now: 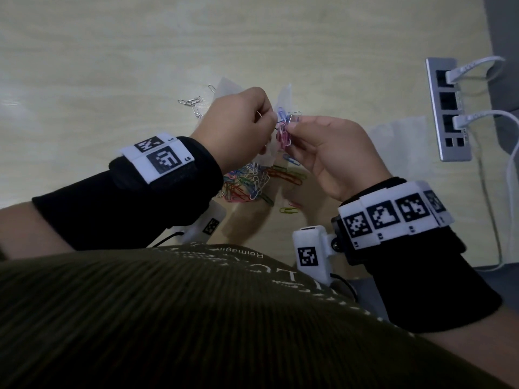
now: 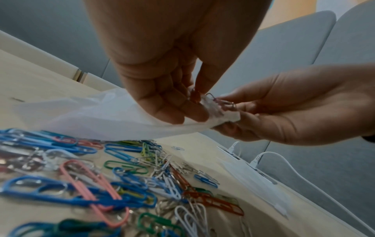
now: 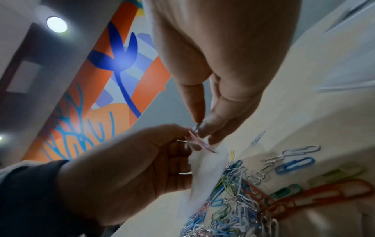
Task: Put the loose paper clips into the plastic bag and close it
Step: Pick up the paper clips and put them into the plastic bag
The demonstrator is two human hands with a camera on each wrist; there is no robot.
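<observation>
Above the table my left hand [image 1: 241, 122] pinches the mouth of a clear plastic bag [image 2: 91, 118], which droops away from the fingers. My right hand [image 1: 317, 141] pinches a small bunch of pink and blue paper clips [image 1: 283, 130] right at the bag's opening. The same bunch [image 3: 199, 141] shows between thumb and fingertips in the right wrist view. A loose pile of coloured paper clips [image 1: 252, 182] lies on the table under both hands. The pile [image 2: 121, 184] fills the foreground of the left wrist view.
A few silver clips [image 1: 193, 103] lie apart at the back left. A silver socket strip [image 1: 446, 108] with white cables plugged in sits at the right. A second clear bag [image 2: 253, 181] lies flat near that strip. Light wooden table [image 1: 98, 66] all around.
</observation>
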